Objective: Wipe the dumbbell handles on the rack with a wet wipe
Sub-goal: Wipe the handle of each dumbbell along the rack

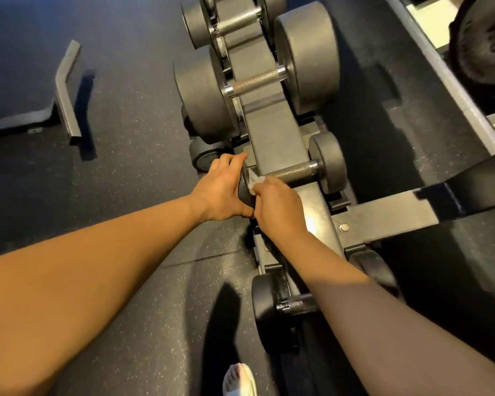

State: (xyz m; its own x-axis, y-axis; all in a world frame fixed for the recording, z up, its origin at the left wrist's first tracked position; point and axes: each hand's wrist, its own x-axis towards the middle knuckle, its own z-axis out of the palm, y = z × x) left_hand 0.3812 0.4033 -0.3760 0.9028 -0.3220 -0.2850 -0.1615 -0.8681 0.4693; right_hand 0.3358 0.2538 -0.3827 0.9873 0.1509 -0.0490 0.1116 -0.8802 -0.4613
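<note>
White wipe (pixel 253 182) pinched by right grip (pixel 277 207) at knurled handle (pixel 293 173); left grip (pixel 220 192) clasps weight (pixel 245 194).

The left forearm (pixel 97 252) and right forearm (pixel 383 315) are seen bare; a white shoe (pixel 239 380) with reddish stripes is worn, left of the rack (pixel 272 132).

open floor (pixel 132 155) left of the rack (pixel 272 132); right side hemmed by a grey beam (pixel 389 217)
</note>
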